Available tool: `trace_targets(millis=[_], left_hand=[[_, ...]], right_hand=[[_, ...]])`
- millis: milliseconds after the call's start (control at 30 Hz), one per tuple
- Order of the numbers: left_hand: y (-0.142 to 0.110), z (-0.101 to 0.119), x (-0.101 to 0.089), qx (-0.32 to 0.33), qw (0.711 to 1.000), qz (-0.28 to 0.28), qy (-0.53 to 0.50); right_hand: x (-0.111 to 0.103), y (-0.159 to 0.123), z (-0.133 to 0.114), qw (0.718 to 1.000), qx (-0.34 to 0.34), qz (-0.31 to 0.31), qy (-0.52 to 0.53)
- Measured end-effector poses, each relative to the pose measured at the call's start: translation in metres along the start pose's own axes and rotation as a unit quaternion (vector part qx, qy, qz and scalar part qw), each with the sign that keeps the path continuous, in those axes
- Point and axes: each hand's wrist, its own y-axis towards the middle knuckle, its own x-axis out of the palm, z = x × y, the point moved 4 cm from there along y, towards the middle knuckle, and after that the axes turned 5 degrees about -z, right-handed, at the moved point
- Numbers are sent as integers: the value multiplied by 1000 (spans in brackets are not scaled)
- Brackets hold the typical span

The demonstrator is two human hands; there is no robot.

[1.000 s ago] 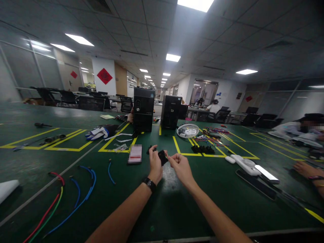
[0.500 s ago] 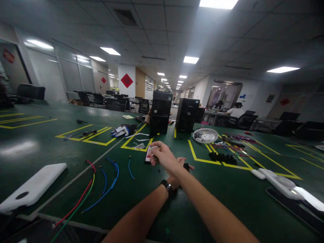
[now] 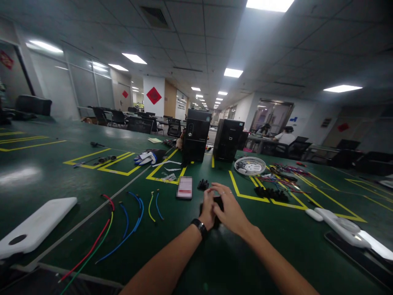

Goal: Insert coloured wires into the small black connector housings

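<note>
My left hand (image 3: 208, 209), with a dark watch on its wrist, is closed round a small black object (image 3: 218, 201) just above the green table. From the right, my right hand (image 3: 230, 211) bends over the same object, thumb and fingertips closed at it, close to my left fingertips. Most of the object is hidden, so its kind does not show. Just beyond the fingers sits a small black knobbly part (image 3: 203, 184). A pale card with a red stripe (image 3: 184, 187) lies left of it. Farther left are a short yellow-green wire (image 3: 151, 207) and a short blue wire (image 3: 159, 206).
More blue wires (image 3: 140, 213) and a red wire (image 3: 92, 248) lie left, beyond them a white device (image 3: 38, 225). Two black computer towers (image 3: 196, 139) stand ahead. A white round basket (image 3: 250, 165), black parts (image 3: 272, 193) and wire bundles (image 3: 291, 170) are at right.
My right hand has come back right from above the card to the black object, uncrossing from my left arm. The yellow-green wire now lies beside the short blue one.
</note>
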Motion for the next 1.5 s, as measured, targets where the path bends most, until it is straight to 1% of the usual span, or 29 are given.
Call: trace_targets(millis=[33,100,133,167,200,233,267,300,333,367,400,467,500,600,633,700,733,800,967,1033,1233,1500], left_hand=[[-1,-2,0,-29,1000,5,-3],[-3,-2,1,-67,998,11,20],[-4,-1,2,-81,996,10,29],[-4,1,2,-89,995,8,41],[-5,5,2,-84,995,5,62],[-5,11,2,-60,994,4,95],[-5,19,2,-16,990,0,139],[-5,28,2,44,980,-5,192],[-7,38,3,112,962,-11,248],[-10,47,5,177,938,-20,299],[-14,54,8,228,912,-29,340],[-23,61,15,289,866,-66,403],[-28,61,20,306,845,-98,427],[-43,56,38,326,781,-227,482],[-47,54,43,327,764,-263,491],[-53,51,50,321,743,-311,499],[-54,51,52,318,738,-324,499],[-54,50,54,311,738,-339,494],[-49,48,52,278,764,-329,480],[-48,46,51,269,768,-327,481],[-49,43,52,261,755,-345,493],[-48,41,52,241,757,-355,492]], right_hand=[[-4,-14,13,1000,6,-26,-2],[-4,-35,37,997,15,-70,-1],[-2,-41,47,997,18,-77,2],[1,-43,57,997,23,-72,6],[3,-42,67,998,32,-58,8],[6,-38,77,998,42,-41,9],[9,-32,88,998,55,-26,8],[12,-24,99,997,68,-17,5],[16,-15,110,997,82,-15,0],[20,-6,121,995,96,-17,-7],[25,3,131,994,111,-21,-14],[33,19,148,990,135,-27,-25],[37,26,155,989,142,-29,-27],[48,42,168,987,152,-40,-28],[52,45,171,987,153,-44,-26],[57,50,174,987,154,-47,-25],[59,51,174,987,151,-49,-25],[62,52,173,987,146,-56,-29],[63,51,167,985,150,-72,-52],[63,50,166,985,145,-72,-55],[63,48,165,986,144,-61,-56],[67,48,168,986,141,-71,-57]])
